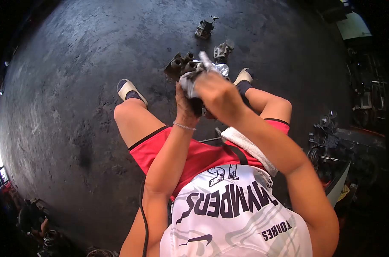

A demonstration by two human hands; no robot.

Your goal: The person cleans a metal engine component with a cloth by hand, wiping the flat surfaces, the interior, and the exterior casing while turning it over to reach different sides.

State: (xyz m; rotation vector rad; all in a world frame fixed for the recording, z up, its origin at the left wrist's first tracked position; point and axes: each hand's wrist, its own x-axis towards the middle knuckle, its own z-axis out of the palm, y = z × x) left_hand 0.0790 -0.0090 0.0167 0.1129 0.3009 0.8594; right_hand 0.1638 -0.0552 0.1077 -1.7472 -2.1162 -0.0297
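Dark metal part (pixel 178 66): it is up off the floor, with round pipe ends on top. It sits at twelve o'clock from my left hand (pixel 187 103), and at ten o'clock from my right hand (pixel 216 91).
Left fingers: bent in around the low end of the part, holding it up. The cloth and the dark part hide most of them, so I cannot tell how tight they are.
Right fingers: curled in, not spread, with a grey-white cloth (pixel 188 84) in them. My hand is blurry, so I cannot see each fingertip.
Cloth: bunched up against the near side of the part, between my two hands.
Shiny silver thing (pixel 222 69): at three o'clock from the part, partly behind my right hand.
Pale metal piece (pixel 222 50): on the dark floor (pixel 83 85), at two o'clock from the part.
Black metal piece (pixel 204 29): also on the floor, at one o'clock.
White towel (pixel 251 147): over my lap, on my right leg.
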